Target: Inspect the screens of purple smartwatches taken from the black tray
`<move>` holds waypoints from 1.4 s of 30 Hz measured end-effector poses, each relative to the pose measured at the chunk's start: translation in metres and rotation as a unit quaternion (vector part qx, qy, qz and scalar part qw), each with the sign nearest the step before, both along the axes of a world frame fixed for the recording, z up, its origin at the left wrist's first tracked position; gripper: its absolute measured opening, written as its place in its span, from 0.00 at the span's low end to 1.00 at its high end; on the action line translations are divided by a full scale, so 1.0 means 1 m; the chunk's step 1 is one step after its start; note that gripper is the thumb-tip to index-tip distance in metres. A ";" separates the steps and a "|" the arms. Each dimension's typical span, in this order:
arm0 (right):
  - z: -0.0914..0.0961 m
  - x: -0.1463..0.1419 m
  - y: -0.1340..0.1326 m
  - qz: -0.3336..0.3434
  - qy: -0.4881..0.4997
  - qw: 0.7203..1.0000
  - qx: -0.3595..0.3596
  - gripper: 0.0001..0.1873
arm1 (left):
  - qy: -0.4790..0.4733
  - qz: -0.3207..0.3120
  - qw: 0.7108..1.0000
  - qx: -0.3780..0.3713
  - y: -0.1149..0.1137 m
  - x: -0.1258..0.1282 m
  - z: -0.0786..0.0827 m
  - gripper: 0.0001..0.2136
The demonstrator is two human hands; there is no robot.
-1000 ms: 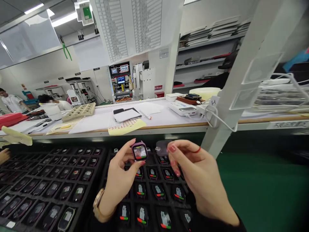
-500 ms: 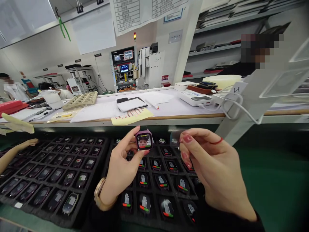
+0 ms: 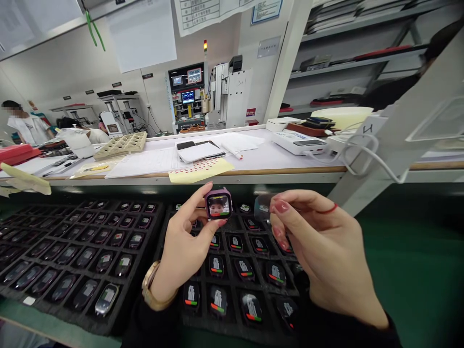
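Note:
Between thumb and fingers, my left hand [image 3: 188, 241] grips a purple-cased smartwatch [image 3: 218, 205] upright, its lit screen turned toward me with a camera picture and a red-green bar. To its right, my right hand [image 3: 319, 246] pinches a small clear film [image 3: 262, 208] by one edge; film and watch are apart. Below both hands lies a black foam tray [image 3: 232, 304] of watches whose screens show white text over red and green bars. My right hand hides part of that tray's right side.
A second black tray [image 3: 119, 302] full of darker watches lies to the left. Behind the trays runs a shelf edge [image 3: 282, 173] holding a yellow sticker sheet [image 3: 199, 169], papers and a white box device [image 3: 299, 143]. A slanted post [image 3: 384, 140] with a white cable rises at right.
The view has shifted slightly. Another person's hand at the far left is gone from view. Both my hands keep their holds, the smartwatch and film still apart.

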State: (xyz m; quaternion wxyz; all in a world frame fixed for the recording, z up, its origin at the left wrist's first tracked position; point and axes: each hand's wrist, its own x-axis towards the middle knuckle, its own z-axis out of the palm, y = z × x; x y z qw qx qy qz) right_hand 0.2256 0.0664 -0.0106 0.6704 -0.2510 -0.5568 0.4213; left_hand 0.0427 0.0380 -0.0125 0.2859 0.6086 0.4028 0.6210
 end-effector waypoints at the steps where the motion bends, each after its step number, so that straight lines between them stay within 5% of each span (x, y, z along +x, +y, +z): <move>1: 0.000 0.000 0.000 -0.001 -0.001 1.000 -0.001 0.11 | 0.001 -0.001 1.000 0.001 0.000 0.000 0.000 0.27; 18: 0.002 -0.003 -0.004 -0.024 -0.017 0.999 -0.017 0.10 | 0.014 0.002 1.000 -0.011 0.002 0.001 -0.001 0.25; 42: 0.002 -0.003 -0.006 -0.019 -0.056 0.998 -0.003 0.05 | -0.042 0.051 0.998 0.016 0.043 -0.038 -0.018 0.28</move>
